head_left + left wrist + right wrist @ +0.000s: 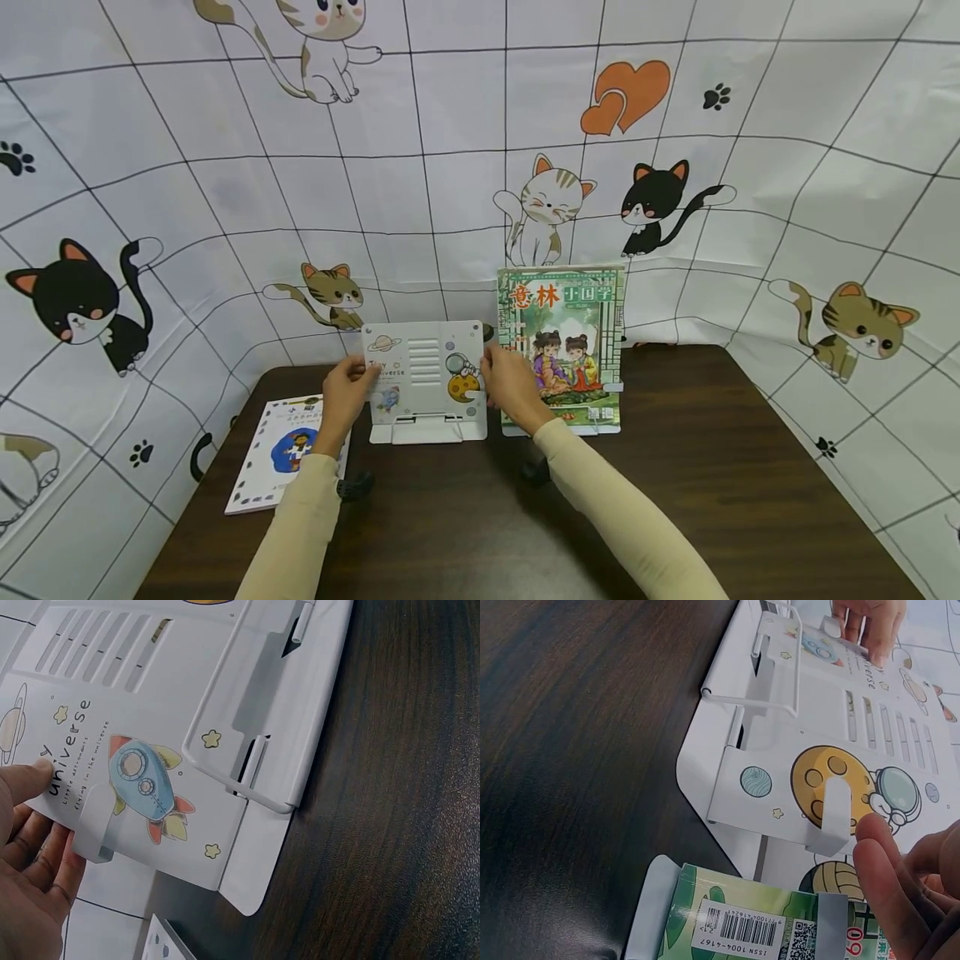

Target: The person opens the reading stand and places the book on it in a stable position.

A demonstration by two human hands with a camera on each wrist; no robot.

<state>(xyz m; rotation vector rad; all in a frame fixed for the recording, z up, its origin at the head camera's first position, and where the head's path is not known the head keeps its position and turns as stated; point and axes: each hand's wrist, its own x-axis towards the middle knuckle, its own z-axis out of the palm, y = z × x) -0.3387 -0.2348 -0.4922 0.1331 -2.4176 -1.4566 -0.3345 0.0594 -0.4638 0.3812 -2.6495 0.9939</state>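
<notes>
A white book stand (426, 392) with space drawings and slots stands upright on the table. My left hand (349, 392) pinches its left edge; the left wrist view shows the thumb (26, 781) on the printed front and the other fingers behind, beside a white page clip (94, 825). At the stand's right edge is my right hand (513, 387). In the right wrist view its fingers (877, 874) are fairly straight, tips by the edge near the other page clip (836, 814). A wire support (217, 769) lies folded against the stand's lower front.
Just right, a green illustrated magazine (573, 350) leans on another white stand, held by clips. On the left a white booklet (258, 458) lies flat on the dark wooden table (712, 475). A white cat-print curtain (465, 192) hangs behind and around the table.
</notes>
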